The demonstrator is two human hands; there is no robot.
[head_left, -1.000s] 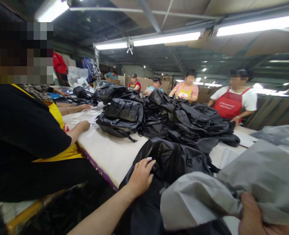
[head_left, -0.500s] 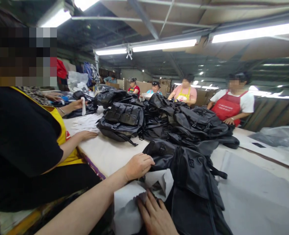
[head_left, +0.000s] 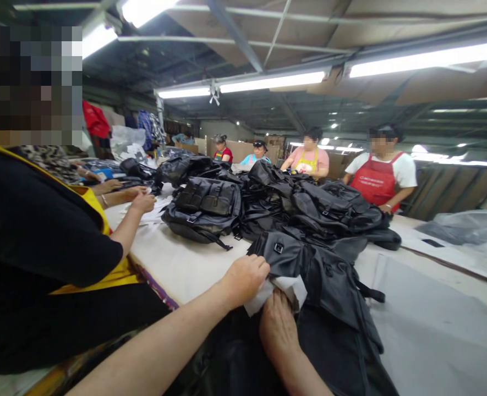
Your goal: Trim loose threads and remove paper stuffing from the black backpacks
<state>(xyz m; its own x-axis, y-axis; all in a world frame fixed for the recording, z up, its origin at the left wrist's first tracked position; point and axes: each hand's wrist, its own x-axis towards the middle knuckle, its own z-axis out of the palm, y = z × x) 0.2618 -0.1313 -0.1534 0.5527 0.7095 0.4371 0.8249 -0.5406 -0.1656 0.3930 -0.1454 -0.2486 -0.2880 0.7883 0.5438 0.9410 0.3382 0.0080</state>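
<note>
A black backpack lies in front of me on the white table. My left hand is closed on the edge of its opening. My right hand reaches into the opening, fingers pressed against a wad of white paper that is mostly inside the bag. Only a small part of the paper shows between my two hands.
A pile of black backpacks fills the table's middle. A person in a black top and yellow apron sits close at my left, handling white slips. Several other people sit along the far side. Grey plastic sheet covers the table at right.
The large sheet of white paper has gone further into the backpack, now mostly hidden. My right hand moved forward into the opening; my left hand stays on the bag's edge.
</note>
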